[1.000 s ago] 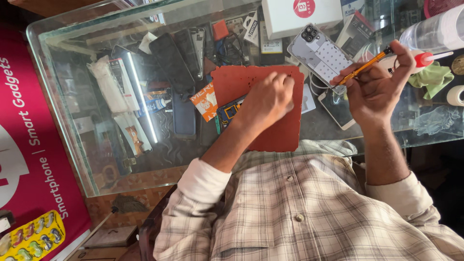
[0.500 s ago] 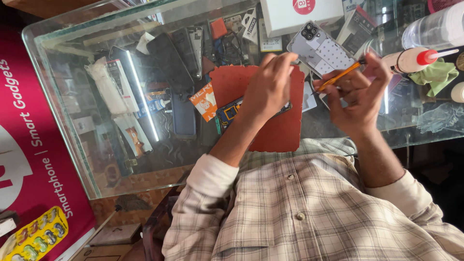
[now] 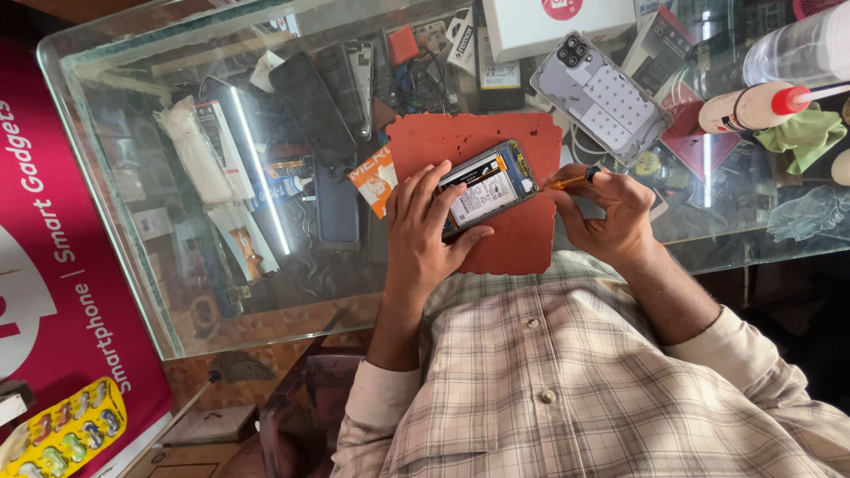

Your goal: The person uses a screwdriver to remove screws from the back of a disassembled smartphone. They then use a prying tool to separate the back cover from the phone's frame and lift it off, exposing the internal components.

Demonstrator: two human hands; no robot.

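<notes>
Two hands at work over a glass counter (image 3: 133, 221), so let's sweep across from the left: a magenta banner (image 3: 44, 221) runs down the edge with a yellow blister tray (image 3: 62, 434) below it, and under the glass sit dark phones (image 3: 310, 106) and loose parts. Then the red mat (image 3: 496, 142), worn at its edges, with an orange card (image 3: 372, 177) poking out beside it. On the mat lies the opened phone (image 3: 487, 186), back cover off and battery showing — the left hand (image 3: 425, 230) is clamped around its lower end, fingers over one side and thumb on the other, pinning it flat. Just right of it, the right hand (image 3: 611, 212) pinches an orange-handled screwdriver (image 3: 567, 181), fingers closed tight on the grip, its tip at the phone's right edge. Further right: a grey back cover (image 3: 602, 97) lying on the glass, a white box (image 3: 558, 22) above it, a red-capped bottle (image 3: 753, 106) and a green cloth (image 3: 806, 133). The risk, as I read it — that tip sits near the battery and frame, so a slip could gouge either, and a freed screw could roll off the mat and across the glass.
</notes>
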